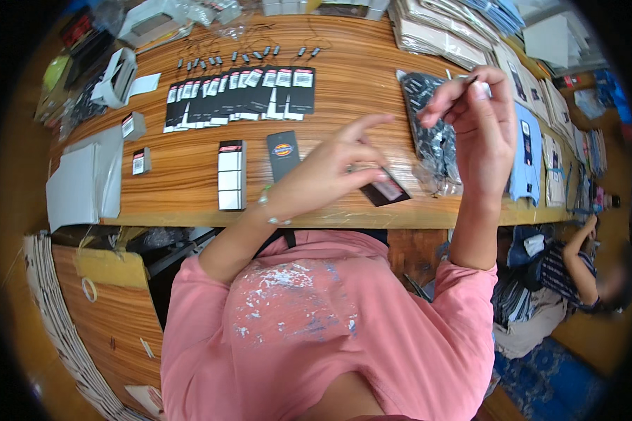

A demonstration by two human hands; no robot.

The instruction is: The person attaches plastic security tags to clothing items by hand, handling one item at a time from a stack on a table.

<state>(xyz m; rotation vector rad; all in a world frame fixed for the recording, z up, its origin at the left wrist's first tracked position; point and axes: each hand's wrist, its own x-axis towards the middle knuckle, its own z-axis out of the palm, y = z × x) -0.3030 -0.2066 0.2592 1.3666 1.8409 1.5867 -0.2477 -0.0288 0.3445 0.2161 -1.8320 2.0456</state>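
Note:
My left hand (337, 165) pinches a black hang tag (388, 191) with a pale label between thumb and fingers, near the table's front edge; the index finger stretches out to the right. Raised above the table on the right, my right hand (481, 126) has its thumb and fingertips closed on a small dark thing (472, 80), too small to name. Beneath it lies a clear bag (423, 116) of black string tags. Left of my left hand are a dark grey tag (283, 152) with an orange and blue emblem and a stack of white-and-black tags (231, 175).
A fanned row of black hang tags (242, 95) with strings lies at the back. Two small tag stacks (140, 161) and white sheets (84, 182) are at left. Folded shirts in clear bags (527, 151) line the right side. Another person (572, 270) sits at far right.

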